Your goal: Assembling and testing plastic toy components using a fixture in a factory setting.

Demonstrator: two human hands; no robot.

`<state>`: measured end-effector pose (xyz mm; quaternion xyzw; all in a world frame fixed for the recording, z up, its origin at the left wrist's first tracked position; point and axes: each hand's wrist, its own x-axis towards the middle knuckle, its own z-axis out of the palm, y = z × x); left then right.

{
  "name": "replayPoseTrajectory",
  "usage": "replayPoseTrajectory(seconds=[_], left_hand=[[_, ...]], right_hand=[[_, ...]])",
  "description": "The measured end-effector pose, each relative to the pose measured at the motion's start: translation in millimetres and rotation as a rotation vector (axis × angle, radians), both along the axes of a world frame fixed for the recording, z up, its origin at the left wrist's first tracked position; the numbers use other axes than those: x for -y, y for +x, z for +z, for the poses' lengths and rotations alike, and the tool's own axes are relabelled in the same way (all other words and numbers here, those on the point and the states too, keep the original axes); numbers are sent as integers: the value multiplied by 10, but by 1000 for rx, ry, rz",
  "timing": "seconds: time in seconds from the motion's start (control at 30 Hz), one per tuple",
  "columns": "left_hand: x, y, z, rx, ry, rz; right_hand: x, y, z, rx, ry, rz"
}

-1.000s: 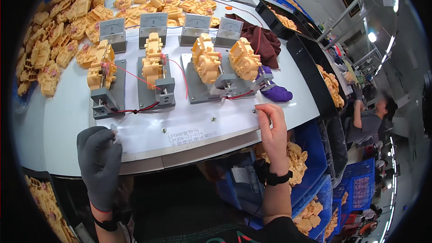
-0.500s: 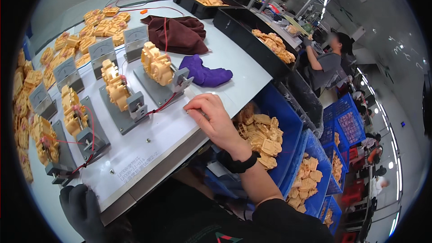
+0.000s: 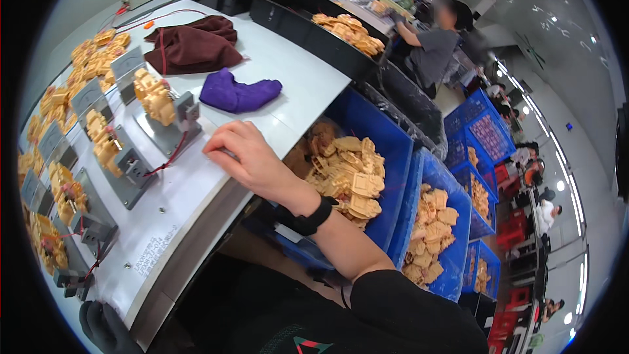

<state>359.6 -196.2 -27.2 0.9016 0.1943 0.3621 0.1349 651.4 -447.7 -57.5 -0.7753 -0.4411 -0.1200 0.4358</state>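
My bare right hand (image 3: 246,160) rests palm down on the front edge of the white worktable (image 3: 288,85), fingers curled, with a black band on the wrist. Whether anything is under the fingers I cannot tell. Just left of it stands a grey metal fixture (image 3: 171,118) carrying a tan plastic part (image 3: 152,95), with red wires running from it. My left hand (image 3: 105,328), in a black glove, sits at the lower left edge of the table, mostly cut off. Several more fixtures with tan parts (image 3: 105,144) line the table to the left.
A purple glove (image 3: 239,94) and a dark red cloth (image 3: 193,42) lie on the table beyond my right hand. Blue bins (image 3: 386,151) full of tan parts stand right of the table. Black trays (image 3: 308,29) sit at the back, where another person (image 3: 432,42) works.
My view has swung right, toward the blue bins. The right hand stays on the table edge, and the gloved left hand has slid to the picture's lower left edge.
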Motion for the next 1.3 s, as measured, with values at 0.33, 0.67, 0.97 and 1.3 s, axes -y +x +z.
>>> replayPoseTrajectory(seconds=[0.33,0.67,0.97,1.3], left_hand=[[-107,-70,-260,89,-191,-9],[-130,-102,-327,96,-225,1],[-518,-340,-744,-54,-347,109],[-511,-398,-786,-20,-392,95]], right_hand=[[45,11,-24,29,12,-6],[44,3,-9,27,17,-10],[57,-1,1,-58,-29,7],[57,-20,56,-114,-80,6]])
